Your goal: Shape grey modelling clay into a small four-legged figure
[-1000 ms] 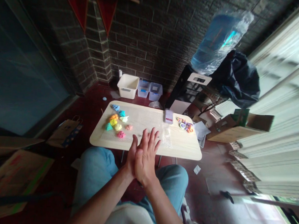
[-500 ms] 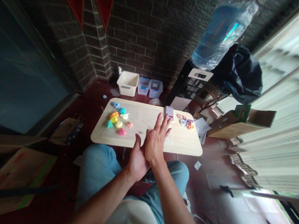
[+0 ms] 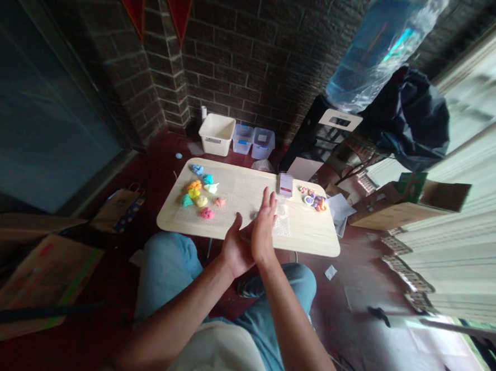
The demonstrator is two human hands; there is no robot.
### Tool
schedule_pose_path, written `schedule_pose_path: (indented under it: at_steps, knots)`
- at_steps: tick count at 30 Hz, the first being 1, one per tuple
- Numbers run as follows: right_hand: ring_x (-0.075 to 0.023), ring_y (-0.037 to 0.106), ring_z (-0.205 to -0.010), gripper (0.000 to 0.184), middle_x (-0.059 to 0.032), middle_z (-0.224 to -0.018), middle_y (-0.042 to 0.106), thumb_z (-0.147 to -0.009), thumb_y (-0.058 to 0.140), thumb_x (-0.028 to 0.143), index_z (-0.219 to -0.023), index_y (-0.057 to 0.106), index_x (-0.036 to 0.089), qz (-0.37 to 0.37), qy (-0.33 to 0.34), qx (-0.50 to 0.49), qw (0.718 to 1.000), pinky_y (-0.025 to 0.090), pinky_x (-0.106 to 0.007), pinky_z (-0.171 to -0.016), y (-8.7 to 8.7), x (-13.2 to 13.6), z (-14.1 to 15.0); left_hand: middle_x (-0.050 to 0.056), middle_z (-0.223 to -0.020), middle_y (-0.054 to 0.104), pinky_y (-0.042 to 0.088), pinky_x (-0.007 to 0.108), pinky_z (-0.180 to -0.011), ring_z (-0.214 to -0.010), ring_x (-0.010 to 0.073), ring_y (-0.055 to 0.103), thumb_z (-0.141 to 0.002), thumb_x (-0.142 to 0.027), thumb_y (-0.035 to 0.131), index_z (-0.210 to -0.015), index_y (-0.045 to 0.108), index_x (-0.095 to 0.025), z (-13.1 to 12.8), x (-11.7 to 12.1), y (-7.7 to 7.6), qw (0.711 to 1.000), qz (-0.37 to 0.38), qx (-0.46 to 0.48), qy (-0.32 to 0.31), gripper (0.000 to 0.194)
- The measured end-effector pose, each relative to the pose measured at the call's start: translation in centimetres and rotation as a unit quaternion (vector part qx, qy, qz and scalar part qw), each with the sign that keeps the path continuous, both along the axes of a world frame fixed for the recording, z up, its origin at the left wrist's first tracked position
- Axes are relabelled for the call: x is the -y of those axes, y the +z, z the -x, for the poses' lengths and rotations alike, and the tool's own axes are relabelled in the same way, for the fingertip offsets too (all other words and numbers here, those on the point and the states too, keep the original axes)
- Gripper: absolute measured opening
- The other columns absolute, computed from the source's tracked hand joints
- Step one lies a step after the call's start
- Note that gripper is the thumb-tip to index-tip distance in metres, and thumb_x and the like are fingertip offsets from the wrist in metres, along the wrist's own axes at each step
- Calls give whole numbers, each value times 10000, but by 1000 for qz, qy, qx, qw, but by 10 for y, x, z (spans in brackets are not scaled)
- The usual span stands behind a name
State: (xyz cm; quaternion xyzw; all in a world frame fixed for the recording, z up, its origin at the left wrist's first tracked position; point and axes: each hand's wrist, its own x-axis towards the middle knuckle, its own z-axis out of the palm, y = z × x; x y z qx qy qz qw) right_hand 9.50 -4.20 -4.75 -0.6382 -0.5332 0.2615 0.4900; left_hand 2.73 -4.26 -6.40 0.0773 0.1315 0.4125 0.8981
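Observation:
My left hand (image 3: 236,251) is turned palm up above the near edge of the pale table (image 3: 312,234), thumb raised and apart. Against its palm lies my right hand (image 3: 262,234), its fingers stretched out and pointing away from me. Anything between the two palms is hidden. Beyond them, a clear textured mat (image 3: 239,188) covers part of the tabletop. On its left side sit several soft clay-like lumps, among them a blue lump (image 3: 197,169), an orange lump (image 3: 195,185), a green lump (image 3: 187,200) and a pink lump (image 3: 207,213).
A phone (image 3: 285,184) stands at the table's far side. Small multicoloured pieces (image 3: 320,204) and a round white-rimmed item (image 3: 308,200) lie at the right. Behind are a cream bin (image 3: 217,144), clear boxes (image 3: 262,147) and a water dispenser (image 3: 307,150). A cardboard box (image 3: 410,209) is far right.
My right hand has slid and turned more edge-on against the left, its fingers closer together. The whole view has shifted slightly, and more of the phone shows.

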Motion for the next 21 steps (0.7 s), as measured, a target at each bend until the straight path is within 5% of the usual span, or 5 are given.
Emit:
schedule_pose_path:
  at_steps: [3, 7, 16, 18, 21]
  knots:
    - [-261, 299, -1456, 620, -69, -1565, 360, -986, 88, 545, -1454, 402, 289, 4, -12, -187, 982, 253, -572, -1140, 6, -9, -24, 138, -1312, 633, 379, 410, -1077, -1351, 272, 456, -957, -529, 348, -1333, 551, -108, 5, -11, -9, 998, 48, 19, -29, 600]
    - [-249, 618, -1088, 315, -71, -1117, 697, -923, 515, 461, -1060, 713, 258, -24, 38, -102, 994, 466, -433, -954, 8, 1, -44, 135, -1278, 652, 364, 386, -1088, -1324, 249, 485, -962, -520, 353, -1363, 510, -91, 11, -21, -13, 997, 60, 41, -25, 608]
    - [-246, 600, -971, 210, -81, -1004, 695, -866, 638, 234, -1042, 751, 259, -9, 65, 114, 991, 476, -410, -874, -22, 24, -29, 145, -1455, 503, 358, 412, -1082, -1314, 279, 492, -920, -673, 217, -1423, 457, -162, -1, -32, -30, 990, -61, -96, -79, 756]
    - [-235, 619, -962, 169, -82, -1023, 699, -856, 649, 288, -978, 757, 243, 12, 34, -5, 999, 507, -363, -811, -31, 24, -35, 161, -1398, 556, 417, 416, -1024, -1259, 284, 542, -904, -705, 120, -1399, 490, -166, -5, -44, -44, 947, -155, -268, -83, 820]
    - [-205, 662, -806, 244, -76, -928, 727, -851, 636, 412, -945, 724, 205, 54, -10, -134, 989, 525, -312, -673, -45, 26, -52, 183, -1275, 634, 495, 417, -919, -1142, 283, 616, -939, -635, 45, -1322, 559, -136, -16, -77, -74, 791, -277, -540, -75, 813]
